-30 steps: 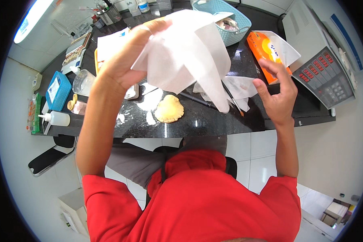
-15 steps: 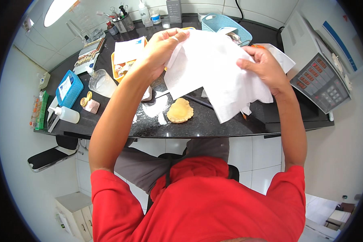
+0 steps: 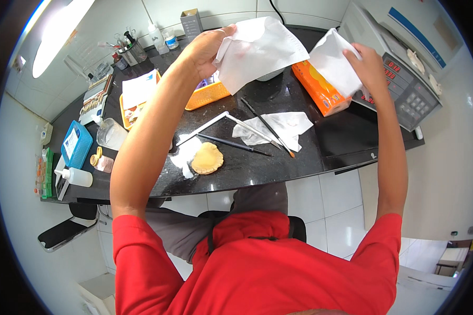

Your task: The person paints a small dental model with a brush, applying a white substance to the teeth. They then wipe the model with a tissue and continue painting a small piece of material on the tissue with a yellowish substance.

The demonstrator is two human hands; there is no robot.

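Note:
My left hand (image 3: 206, 51) is closed at the fingertips on a white tissue (image 3: 265, 52), which hangs spread out over the table with a faint pinkish mark on it. My right hand (image 3: 369, 68) grips a second white tissue (image 3: 333, 62) that stands up from an orange tissue pack (image 3: 323, 92). Below the hands lies a crumpled white tissue (image 3: 294, 124), with a slim black-handled brush (image 3: 265, 122) and an angled thin metal piece (image 3: 210, 126) on it. A yellow rounded piece with a scalloped rim (image 3: 207, 158) sits near the front edge, beside white powder (image 3: 186, 155).
A black stick-like tool (image 3: 239, 144) lies behind the yellow piece. Toward the back stand a yellow basket (image 3: 209, 96) and a pen holder (image 3: 134, 52). At the left are a blue basket (image 3: 77, 144) and a white squeeze bottle (image 3: 79, 177). A machine with red digits (image 3: 404, 86) stands right.
My right hand has left the tissue both hands held and moved up and right to the one at the orange pack. The left hand keeps its tissue, now lifted off the tools. The view has shifted.

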